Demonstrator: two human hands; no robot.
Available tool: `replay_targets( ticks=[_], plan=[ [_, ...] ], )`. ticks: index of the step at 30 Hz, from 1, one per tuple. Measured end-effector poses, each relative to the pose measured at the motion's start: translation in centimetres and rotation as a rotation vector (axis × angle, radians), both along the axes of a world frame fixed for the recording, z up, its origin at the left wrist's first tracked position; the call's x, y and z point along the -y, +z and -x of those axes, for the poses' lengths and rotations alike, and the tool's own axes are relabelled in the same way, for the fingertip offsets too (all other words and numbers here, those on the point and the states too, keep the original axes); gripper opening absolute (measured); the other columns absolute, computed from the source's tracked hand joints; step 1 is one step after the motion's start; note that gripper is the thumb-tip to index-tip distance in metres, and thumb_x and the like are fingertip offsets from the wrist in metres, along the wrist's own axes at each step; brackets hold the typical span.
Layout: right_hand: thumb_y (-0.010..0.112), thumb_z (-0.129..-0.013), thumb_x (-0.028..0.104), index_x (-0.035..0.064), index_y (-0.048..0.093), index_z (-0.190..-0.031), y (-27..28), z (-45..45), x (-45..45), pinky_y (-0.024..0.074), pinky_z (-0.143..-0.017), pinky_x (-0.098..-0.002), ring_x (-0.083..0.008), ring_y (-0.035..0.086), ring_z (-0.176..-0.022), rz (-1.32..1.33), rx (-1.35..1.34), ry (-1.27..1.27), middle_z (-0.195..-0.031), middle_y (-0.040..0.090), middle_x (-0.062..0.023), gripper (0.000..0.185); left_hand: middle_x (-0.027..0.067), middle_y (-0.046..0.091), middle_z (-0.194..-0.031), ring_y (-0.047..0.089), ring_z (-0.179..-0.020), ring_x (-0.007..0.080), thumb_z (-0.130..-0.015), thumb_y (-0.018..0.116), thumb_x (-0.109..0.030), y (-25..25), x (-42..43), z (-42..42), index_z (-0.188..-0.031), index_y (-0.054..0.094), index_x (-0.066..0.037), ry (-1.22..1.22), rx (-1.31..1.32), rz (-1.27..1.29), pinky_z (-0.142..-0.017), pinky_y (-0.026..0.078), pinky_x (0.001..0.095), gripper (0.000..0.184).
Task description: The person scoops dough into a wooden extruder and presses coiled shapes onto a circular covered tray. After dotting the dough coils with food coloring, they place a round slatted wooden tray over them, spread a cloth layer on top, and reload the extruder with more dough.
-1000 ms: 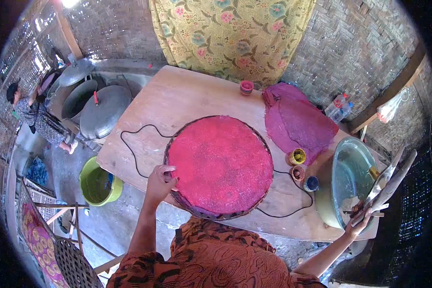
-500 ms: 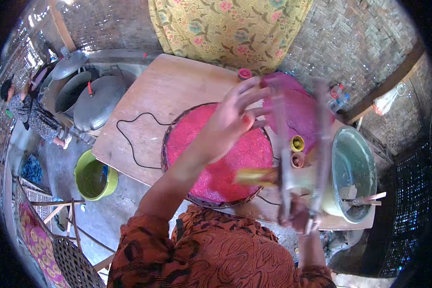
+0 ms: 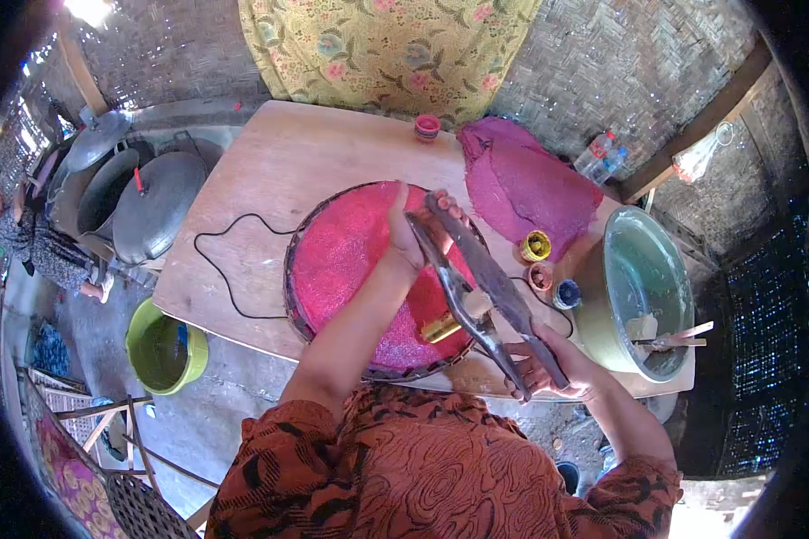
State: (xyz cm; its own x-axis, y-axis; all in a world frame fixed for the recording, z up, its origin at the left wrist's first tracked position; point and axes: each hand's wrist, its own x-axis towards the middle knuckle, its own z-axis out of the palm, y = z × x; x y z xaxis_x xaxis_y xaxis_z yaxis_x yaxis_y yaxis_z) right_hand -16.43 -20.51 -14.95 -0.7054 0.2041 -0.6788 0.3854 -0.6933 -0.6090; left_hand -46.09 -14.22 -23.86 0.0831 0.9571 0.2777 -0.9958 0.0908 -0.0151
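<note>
In both my hands is a tool with two long dark bars [image 3: 487, 269], a pale cross-piece between them and a brass-coloured cylinder [image 3: 440, 328] sticking out to the left. My left hand [image 3: 415, 232] is at the upper ends, its fingers partly hidden behind the bars. The lower ends are gripped by my right hand [image 3: 562, 366], fingers curled around them. Beneath the tool, a round, dark-rimmed tray [image 3: 289, 292] carries a bright pink, grainy layer [image 3: 337, 269]. The tool's cylinder overlaps the tray's lower right part in view.
The wooden table [image 3: 243, 171] bears a dark cord [image 3: 227, 269], a purple cloth [image 3: 530, 189], small tubs, yellow [image 3: 536, 245] and blue [image 3: 567, 293], and a big green basin [image 3: 602, 323]. Lidded pots [image 3: 162, 207], a lime bucket [image 3: 144, 359] and another person [image 3: 49, 242] are at left.
My left hand has come down and right onto the tool's upper ends. The tool has tilted from upright to a diagonal and moved left. My view has shifted slightly.
</note>
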Motion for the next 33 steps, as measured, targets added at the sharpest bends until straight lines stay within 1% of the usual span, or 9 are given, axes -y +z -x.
replay_targets(
  ticks=[2, 8, 10, 11, 12, 15, 24, 27, 33],
  plan=[
    [0.032, -0.090, 0.064, -0.0046, 0.041, -0.130, 1.6, 0.4, -0.3, 0.0537, -0.063, -0.0349, -0.0259, 0.066, -0.070, -0.195, 0.201, 0.017, -0.083, 0.064, -0.0206, 0.080, 0.0030, 0.052, -0.074, 0.054, -0.077, 0.0236, -0.083, 0.044, -0.066, -0.3, -0.2, -0.2, -0.084, 0.052, -0.009, 0.034, 0.022, 0.003, -0.083, 0.041, 0.0419, 0.058],
    [0.036, -0.089, 0.064, 0.0010, 0.052, -0.110, 2.4, 2.3, 0.0, 0.0529, -0.059, -0.0343, -0.0237, 0.065, -0.068, -0.411, 0.168, 0.066, -0.081, 0.065, -0.0169, 0.069, -0.0010, 0.047, -0.067, 0.049, -0.067, 0.0192, -0.084, 0.042, -0.066, 4.2, 0.9, 2.6, -0.077, 0.046, -0.014, 0.129, -0.071, -0.052, -0.075, 0.041, 0.0385, 0.052],
    [0.034, -0.091, 0.063, 0.0004, 0.058, -0.094, 3.3, 2.8, 1.0, 0.0478, -0.050, -0.0285, -0.0166, 0.059, -0.057, -0.395, 0.130, 0.062, -0.069, 0.060, -0.0101, 0.067, -0.0013, 0.046, -0.065, 0.049, -0.067, 0.0187, -0.083, 0.042, -0.067, 5.2, 2.5, 2.8, -0.076, 0.046, -0.015, 0.159, -0.086, 0.003, -0.075, 0.041, 0.0386, 0.053],
    [0.036, -0.088, 0.064, 0.0003, 0.054, -0.109, 3.2, 2.0, 0.7, 0.0520, -0.059, -0.0343, -0.0221, 0.065, -0.067, -0.352, 0.151, 0.140, -0.082, 0.064, -0.0152, 0.070, -0.0015, 0.045, -0.065, 0.049, -0.068, 0.0188, -0.084, 0.041, -0.067, 5.1, 2.9, 2.7, -0.076, 0.046, -0.015, 0.159, -0.093, -0.001, -0.075, 0.042, 0.0389, 0.053],
    [0.036, -0.088, 0.064, 0.0003, 0.054, -0.109, 3.6, 1.5, 0.8, 0.0520, -0.059, -0.0343, -0.0221, 0.065, -0.067, -0.349, 0.150, 0.141, -0.082, 0.064, -0.0152, 0.070, -0.0015, 0.045, -0.065, 0.049, -0.068, 0.0188, -0.084, 0.041, -0.067, 5.0, 3.2, 2.4, -0.076, 0.046, -0.015, 0.160, -0.094, 0.002, -0.075, 0.042, 0.0389, 0.053],
    [0.037, -0.089, 0.063, -0.0009, 0.056, -0.104, 5.4, 0.1, 0.8, 0.0525, -0.056, -0.0333, -0.0216, 0.065, -0.066, -0.395, 0.214, 0.129, -0.079, 0.064, -0.0144, 0.069, -0.0034, 0.047, -0.063, 0.050, -0.064, 0.0148, -0.087, 0.046, -0.057, 6.1, 3.8, 0.0, -0.077, 0.047, -0.016, 0.211, -0.064, 0.069, -0.072, 0.041, 0.0369, 0.043],
    [0.043, -0.092, 0.056, 0.0017, 0.058, -0.082, 1.6, 1.5, 1.5, 0.0483, -0.052, -0.0285, -0.0153, 0.060, -0.056, -0.526, 0.093, 0.001, -0.068, 0.061, -0.0083, 0.057, -0.0045, 0.045, -0.059, 0.049, -0.059, 0.0151, -0.088, 0.042, -0.060, 7.7, 3.9, 2.1, -0.070, 0.046, -0.019, 0.216, -0.170, 0.017, -0.068, 0.043, 0.0375, 0.045],
    [0.042, -0.091, 0.058, 0.0014, 0.057, -0.082, 2.7, 1.0, 2.2, 0.0478, -0.050, -0.0286, -0.0160, 0.059, -0.055, -0.401, 0.094, 0.013, -0.068, 0.060, -0.0090, 0.059, -0.0046, 0.045, -0.058, 0.048, -0.057, 0.0152, -0.087, 0.042, -0.061, 6.8, 5.0, 0.9, -0.068, 0.046, -0.019, 0.264, -0.161, 0.167, -0.066, 0.042, 0.0368, 0.046],
    [0.045, -0.089, 0.061, 0.0028, 0.056, -0.082, -0.3, 0.5, 0.9, 0.0447, -0.045, -0.0267, -0.0143, 0.056, -0.051, -0.524, 0.176, -0.015, -0.064, 0.057, -0.0071, 0.060, -0.0038, 0.045, -0.057, 0.049, -0.058, 0.0170, -0.085, 0.041, -0.065, 1.0, 1.2, 0.5, -0.066, 0.045, -0.018, 0.141, -0.070, 0.049, -0.068, 0.042, 0.0386, 0.051]
  ],
)
